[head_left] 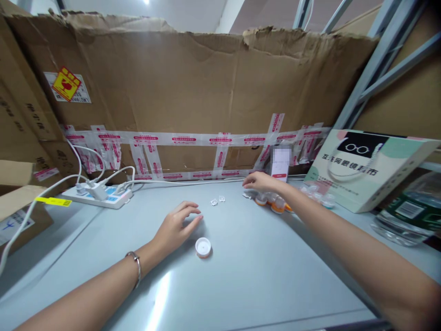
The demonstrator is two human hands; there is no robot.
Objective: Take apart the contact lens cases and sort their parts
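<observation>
My left hand [178,224] is held just over the table, palm down, its fingers apart and nothing in them. Near its thumb sits a round white cap [203,247] with an orange lower edge. Farther back lie two small white cut-out pieces, one flat piece [214,202] beside another flat piece [222,199]. My right hand [261,182] reaches to the back of the table with loosely bent fingers pointing down, above a small white piece [246,196]. Under its wrist are several white-and-orange caps [277,205], partly covered by the forearm.
A phone [280,163] leans upright against the cardboard wall [193,82]. Clear plastic pieces [319,196] lie by a green-and-white gift box [365,170]. A large water bottle [409,211] stands far right. At left are a power strip [115,198] with white cables and an open carton [24,216].
</observation>
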